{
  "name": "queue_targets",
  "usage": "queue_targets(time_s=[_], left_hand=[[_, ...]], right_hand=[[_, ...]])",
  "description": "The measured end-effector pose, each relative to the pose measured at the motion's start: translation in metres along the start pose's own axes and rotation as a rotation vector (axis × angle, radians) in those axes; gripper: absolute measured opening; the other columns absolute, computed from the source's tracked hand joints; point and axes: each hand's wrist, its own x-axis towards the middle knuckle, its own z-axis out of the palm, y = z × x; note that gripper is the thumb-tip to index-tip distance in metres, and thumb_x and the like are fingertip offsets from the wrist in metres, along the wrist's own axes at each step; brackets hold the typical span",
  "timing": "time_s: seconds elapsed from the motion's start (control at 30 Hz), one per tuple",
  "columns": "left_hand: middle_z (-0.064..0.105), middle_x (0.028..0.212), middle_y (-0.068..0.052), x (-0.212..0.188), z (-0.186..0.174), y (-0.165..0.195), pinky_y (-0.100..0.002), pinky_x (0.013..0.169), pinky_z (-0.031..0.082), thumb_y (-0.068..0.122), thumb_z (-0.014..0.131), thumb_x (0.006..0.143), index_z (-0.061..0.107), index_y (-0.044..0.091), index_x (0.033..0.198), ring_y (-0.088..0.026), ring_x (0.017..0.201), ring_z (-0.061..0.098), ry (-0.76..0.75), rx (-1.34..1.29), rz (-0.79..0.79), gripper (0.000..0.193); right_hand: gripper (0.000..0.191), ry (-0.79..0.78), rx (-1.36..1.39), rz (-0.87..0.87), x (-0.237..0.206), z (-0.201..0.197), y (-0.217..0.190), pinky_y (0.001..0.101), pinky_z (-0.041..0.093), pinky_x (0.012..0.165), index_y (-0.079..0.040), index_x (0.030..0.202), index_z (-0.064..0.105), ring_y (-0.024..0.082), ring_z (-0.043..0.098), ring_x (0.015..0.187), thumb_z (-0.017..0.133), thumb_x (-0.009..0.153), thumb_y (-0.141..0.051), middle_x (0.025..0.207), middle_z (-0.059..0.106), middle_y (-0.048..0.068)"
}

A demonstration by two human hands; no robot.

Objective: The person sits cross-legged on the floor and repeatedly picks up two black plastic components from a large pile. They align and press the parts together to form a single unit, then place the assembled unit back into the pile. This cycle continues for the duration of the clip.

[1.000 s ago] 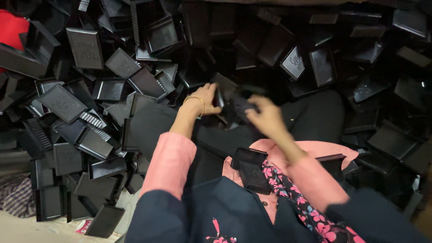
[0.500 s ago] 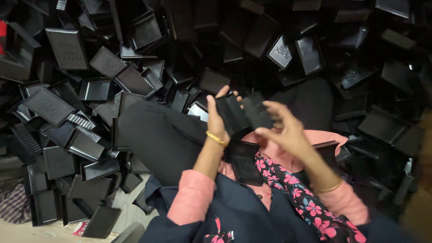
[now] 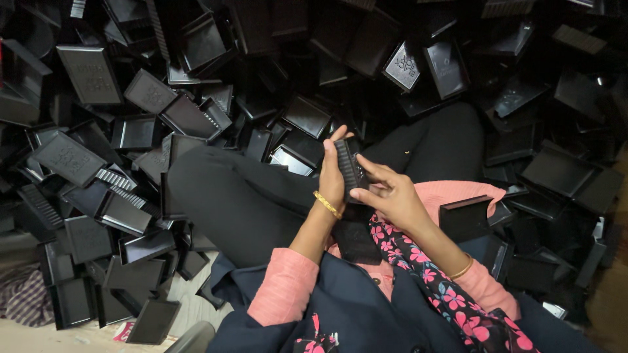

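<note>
My left hand (image 3: 333, 175) grips a small black plastic case (image 3: 350, 167) upright in front of my chest, its ribbed side facing me. My right hand (image 3: 387, 193) touches the same case from the right, fingers spread over its edge. Both wrists wear gold bangles and pink sleeves. Below the hands, another black plastic piece (image 3: 356, 238) rests on my lap against a floral scarf (image 3: 437, 282).
A big heap of black plastic trays and lids (image 3: 163, 111) surrounds my crossed legs (image 3: 242, 202) on all sides. A black box (image 3: 466, 217) sits by my right knee. Bare floor (image 3: 72, 336) and a checked cloth (image 3: 23, 297) show at the bottom left.
Both hands have drawn back from the pile toward my body, bringing the black case with them. The case now stands upright between the two hands.
</note>
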Motion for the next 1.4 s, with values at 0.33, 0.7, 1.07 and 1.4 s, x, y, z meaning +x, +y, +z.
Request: queue_targets(time_s=[0.33,0.7,1.07,1.4], left_hand=[[0.045,0.058,-0.010,0.008,-0.040,0.041,-0.038,0.054,0.037,0.037,0.050,0.105,0.054,0.000,0.074,-0.019,0.053,0.044,0.254,0.841,0.543,0.048],[0.058,0.069,-0.014,0.008,-0.042,0.044,-0.039,0.065,0.044,0.037,0.045,0.108,0.065,0.002,0.083,-0.023,0.064,0.057,0.357,0.803,0.518,0.048],[0.054,0.146,-0.011,0.107,-0.087,0.015,-0.083,0.106,0.019,0.023,0.065,0.085,0.076,0.007,0.102,-0.034,0.138,0.048,-0.407,2.001,0.185,0.026],[0.068,0.117,-0.007,0.085,-0.086,0.072,-0.041,0.094,0.056,0.009,0.078,0.088,0.066,0.010,0.112,-0.029,0.100,0.067,0.155,1.207,0.266,0.026]], right_hand=[[0.043,-0.144,0.152,0.313,-0.008,-0.009,-0.010,0.0275,0.040,0.073,0.004,0.139,0.056,0.015,0.052,0.090,0.068,0.103,-0.015,0.116,0.068,0.013],[0.038,0.062,-0.659,-0.323,0.003,0.017,-0.068,0.0326,0.058,0.072,0.002,0.115,0.069,0.015,0.073,0.085,0.081,0.088,-0.020,0.089,0.073,0.015],[0.022,-0.084,0.374,-0.331,0.144,-0.052,-0.153,0.0370,0.063,0.093,-0.005,0.120,0.065,0.022,0.075,0.105,0.057,0.105,-0.020,0.113,0.074,0.009],[0.040,-0.207,-0.936,-0.233,0.147,0.031,0.160,0.0458,0.054,0.083,-0.006,0.089,0.067,0.041,0.066,0.095,0.089,0.071,-0.035,0.100,0.067,0.022]])
